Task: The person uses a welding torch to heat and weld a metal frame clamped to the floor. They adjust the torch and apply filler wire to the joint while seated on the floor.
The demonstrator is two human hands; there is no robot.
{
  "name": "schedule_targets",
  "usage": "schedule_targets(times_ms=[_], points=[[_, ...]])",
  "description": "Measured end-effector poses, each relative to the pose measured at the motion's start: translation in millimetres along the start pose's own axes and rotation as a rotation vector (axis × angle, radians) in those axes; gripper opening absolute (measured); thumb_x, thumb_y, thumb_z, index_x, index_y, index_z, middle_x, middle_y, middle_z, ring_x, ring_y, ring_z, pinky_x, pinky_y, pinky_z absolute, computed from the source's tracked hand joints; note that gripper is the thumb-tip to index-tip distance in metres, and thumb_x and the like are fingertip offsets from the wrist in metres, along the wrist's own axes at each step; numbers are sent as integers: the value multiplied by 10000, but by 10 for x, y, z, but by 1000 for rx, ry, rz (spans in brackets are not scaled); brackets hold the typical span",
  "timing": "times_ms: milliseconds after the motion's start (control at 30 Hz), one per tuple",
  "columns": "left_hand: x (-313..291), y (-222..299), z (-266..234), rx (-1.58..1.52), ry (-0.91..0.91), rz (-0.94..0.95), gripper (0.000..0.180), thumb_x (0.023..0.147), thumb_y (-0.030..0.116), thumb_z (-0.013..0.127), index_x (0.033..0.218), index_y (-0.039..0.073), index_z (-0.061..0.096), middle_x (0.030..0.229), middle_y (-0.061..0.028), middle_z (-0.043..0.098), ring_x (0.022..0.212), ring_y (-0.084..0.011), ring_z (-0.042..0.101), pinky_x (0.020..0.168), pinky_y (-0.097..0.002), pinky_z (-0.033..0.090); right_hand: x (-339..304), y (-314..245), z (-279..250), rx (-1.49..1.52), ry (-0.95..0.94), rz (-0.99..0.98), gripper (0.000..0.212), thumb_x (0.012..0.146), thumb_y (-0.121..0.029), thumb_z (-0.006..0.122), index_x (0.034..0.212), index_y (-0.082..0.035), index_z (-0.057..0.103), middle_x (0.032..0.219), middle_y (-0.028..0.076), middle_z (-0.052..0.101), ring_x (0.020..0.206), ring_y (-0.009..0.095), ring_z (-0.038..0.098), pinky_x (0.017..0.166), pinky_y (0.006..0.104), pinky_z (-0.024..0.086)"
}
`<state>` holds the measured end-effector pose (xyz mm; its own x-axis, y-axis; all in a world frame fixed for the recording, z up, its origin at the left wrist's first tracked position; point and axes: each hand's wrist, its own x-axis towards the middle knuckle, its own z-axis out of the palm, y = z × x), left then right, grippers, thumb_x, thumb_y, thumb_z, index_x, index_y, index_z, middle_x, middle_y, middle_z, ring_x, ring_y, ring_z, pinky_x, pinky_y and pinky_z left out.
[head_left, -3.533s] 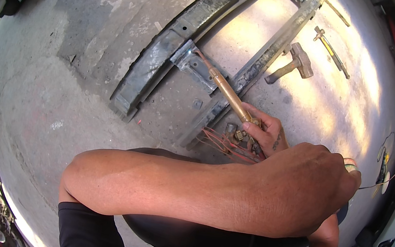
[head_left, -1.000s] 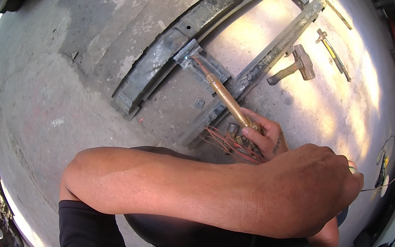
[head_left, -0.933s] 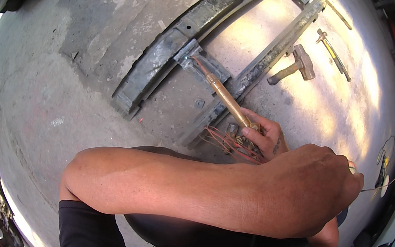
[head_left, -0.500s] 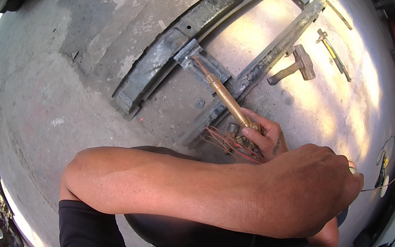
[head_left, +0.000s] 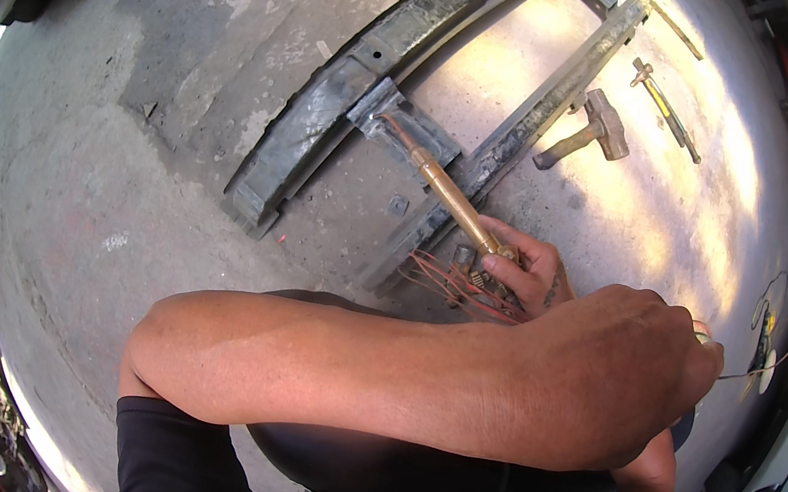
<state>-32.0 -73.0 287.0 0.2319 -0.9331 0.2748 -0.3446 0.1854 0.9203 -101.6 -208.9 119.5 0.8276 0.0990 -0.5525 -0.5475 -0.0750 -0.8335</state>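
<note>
My right hand is closed around the valve end of a brass-coloured gas torch. Its thin copper tip points up-left at a flat metal bracket on a dark steel frame. Thin reddish wires lie in a tangle by the torch's valves. My left forearm crosses in front of me to the right, covering my right wrist. My left hand is a fist, seen from its back, with a thin wire sticking out to the right. A pale object at its knuckles is mostly hidden.
A heavy sledgehammer lies right of the frame's long rail. Beyond it lies a slim hammer with a yellow-and-black handle. A small cluster of items is on the concrete floor at the far right.
My left fist and the wire have shifted very slightly. The torch, my right hand and the frame look the same.
</note>
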Motion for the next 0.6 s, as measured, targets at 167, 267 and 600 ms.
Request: schedule_targets(times_ms=[167,267,600], points=[[25,-23,17,-39,-26,-1,199,694,31,705,870,-50,658,807,-251,691,803,-399,717,750,-460,572,15,38,-9,11,-9,-28,547,951,-81,606,1465,68,488,1041,101,732,944,116,677,854,274,516],[25,-28,22,-44,-22,6,203,696,31,703,874,-53,653,801,-248,690,796,-398,715,745,-461,570,22,64,-12,19,-3,-32,551,947,-86,610,1461,73,491,1083,119,729,984,135,677,892,285,515],[-10,1,-5,18,-7,13,206,705,45,695,876,-62,653,800,-250,687,800,-398,716,745,-456,569,13,30,0,1,-5,-10,553,936,-96,614,1448,81,501,1143,130,718,1059,151,663,954,301,496]])
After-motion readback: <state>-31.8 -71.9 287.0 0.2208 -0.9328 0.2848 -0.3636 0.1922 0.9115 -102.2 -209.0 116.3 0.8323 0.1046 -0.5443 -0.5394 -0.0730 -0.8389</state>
